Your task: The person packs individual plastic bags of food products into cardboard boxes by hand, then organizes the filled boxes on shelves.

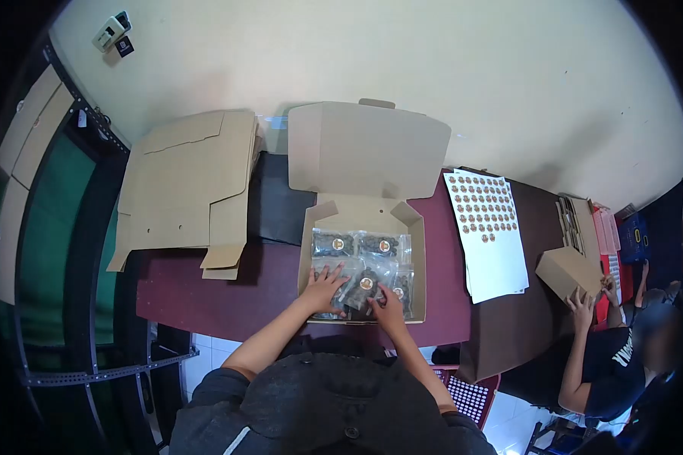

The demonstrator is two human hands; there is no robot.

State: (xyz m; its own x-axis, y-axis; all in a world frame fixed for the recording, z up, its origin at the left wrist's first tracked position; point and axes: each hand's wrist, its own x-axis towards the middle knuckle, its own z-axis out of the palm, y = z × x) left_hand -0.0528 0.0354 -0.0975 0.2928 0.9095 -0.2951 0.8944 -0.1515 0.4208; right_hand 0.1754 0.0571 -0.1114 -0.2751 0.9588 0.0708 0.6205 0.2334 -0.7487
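Observation:
An open cardboard box (420, 273) stands on the table in front of me, its lid raised at the back. Clear plastic bags of dark contents, each with a round sticker, lie inside; one bag (338, 244) is at the back left and another bag (385, 244) at the back right. My left hand (324, 291) rests with spread fingers on the front-left bags. With my right hand (388, 309) I pinch the lower edge of a tilted middle bag (367, 283), which overlaps those around it. What the bags contain is too small to make out.
Flattened cardboard boxes (182, 189) are stacked at the left. Sheets of round stickers (489, 235) lie to the right. Farther right, a co-worker (599, 371) handles a closed cardboard box (569, 273). A dark shelf rack (91, 371) stands at far left.

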